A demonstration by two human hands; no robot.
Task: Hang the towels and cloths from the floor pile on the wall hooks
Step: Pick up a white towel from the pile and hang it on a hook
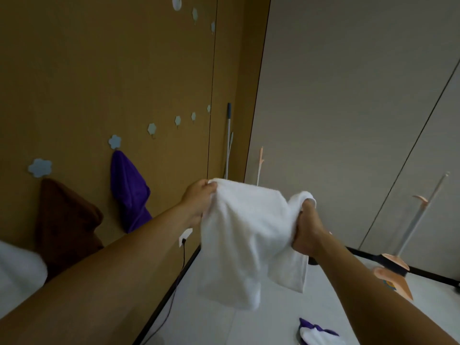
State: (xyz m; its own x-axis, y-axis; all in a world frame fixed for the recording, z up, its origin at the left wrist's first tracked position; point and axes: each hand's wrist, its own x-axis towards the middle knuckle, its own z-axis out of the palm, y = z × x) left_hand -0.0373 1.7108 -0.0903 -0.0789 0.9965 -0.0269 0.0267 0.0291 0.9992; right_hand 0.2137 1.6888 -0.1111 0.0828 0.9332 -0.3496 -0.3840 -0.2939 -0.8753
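Observation:
A white towel [246, 235] hangs in the air between both hands, in front of the brown wall. My left hand [199, 199] pinches its upper left edge. My right hand [307, 227] grips its upper right part, bunched in the fist. On the wall, a purple cloth [129, 192] hangs from a pale blue flower hook [115, 141], and a brown towel [67, 220] hangs under another flower hook [39, 167]. A bare flower hook [151, 129] comes after these, with several more bare ones farther along. The floor pile [317, 332] of purple and white cloths lies at the bottom.
A white cloth [20, 267] shows at the far left edge. A wall socket [185, 237] with a black cable sits low on the wall. A mop handle [228, 140] leans in the corner. A peach broom and dustpan [395, 275] stand at the right by grey cabinet doors.

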